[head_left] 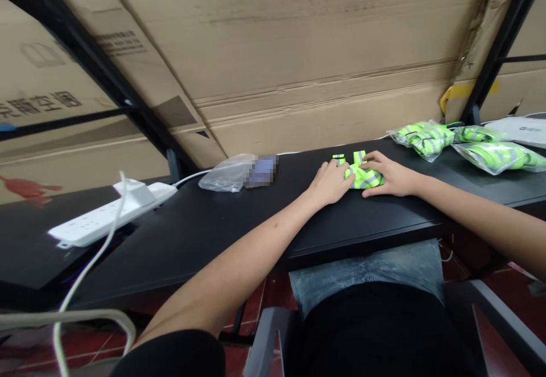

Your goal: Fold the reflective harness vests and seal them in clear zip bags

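A folded bundle of neon yellow-green reflective straps with grey stripes, looking like a reflective vest (365, 179), lies on the black desk between my hands. My left hand (329, 183) holds its left side, fingers curled over the far edge and thumb pressed on the fabric. From the right, my right hand (393, 177) grips the other side, its fingers over the top and its thumb at the near edge. Two strap ends stick out on the far side of the bundle. The undersides of both hands are hidden.
Packed reflective vests in clear bags (429, 138) lie at the right, near a white flat device (522, 129). A clear plastic bag (228, 173) and a blurred phone-like item (262, 171) sit left. Farther left is a white power strip (113, 212) with a cable. Cardboard (319, 41) stands behind.
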`<control>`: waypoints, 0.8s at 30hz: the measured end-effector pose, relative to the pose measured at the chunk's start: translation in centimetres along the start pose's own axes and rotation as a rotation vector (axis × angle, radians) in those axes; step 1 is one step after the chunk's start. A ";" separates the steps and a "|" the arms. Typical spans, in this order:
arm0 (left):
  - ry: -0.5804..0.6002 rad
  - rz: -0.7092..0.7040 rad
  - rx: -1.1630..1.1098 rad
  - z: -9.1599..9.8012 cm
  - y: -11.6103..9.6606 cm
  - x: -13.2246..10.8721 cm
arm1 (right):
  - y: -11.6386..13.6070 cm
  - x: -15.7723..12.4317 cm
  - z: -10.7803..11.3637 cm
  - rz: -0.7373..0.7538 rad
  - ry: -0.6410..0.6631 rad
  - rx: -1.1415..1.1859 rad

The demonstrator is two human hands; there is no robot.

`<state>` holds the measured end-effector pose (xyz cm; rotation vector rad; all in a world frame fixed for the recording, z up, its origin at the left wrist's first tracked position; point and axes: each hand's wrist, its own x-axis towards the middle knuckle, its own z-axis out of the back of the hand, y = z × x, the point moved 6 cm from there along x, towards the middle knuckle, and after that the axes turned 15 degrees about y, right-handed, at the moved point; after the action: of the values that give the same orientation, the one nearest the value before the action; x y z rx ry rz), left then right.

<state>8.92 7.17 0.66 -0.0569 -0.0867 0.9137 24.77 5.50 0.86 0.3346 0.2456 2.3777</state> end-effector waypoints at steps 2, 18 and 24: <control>0.017 -0.026 -0.027 0.3 -0.1 0.1 | 0.3 0.4 0.0 0.018 0.023 -0.031; 0.035 -0.292 -0.107 1.0 1.0 -0.2 | 0.7 1.9 -0.2 0.013 0.156 -0.264; 0.009 -0.256 -0.037 2.0 1.8 1.7 | -1.6 3.1 1.1 -0.115 0.029 0.003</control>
<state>8.30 9.66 2.54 -0.0822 -0.1000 0.6558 23.85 8.85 1.97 0.2800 0.2749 2.2702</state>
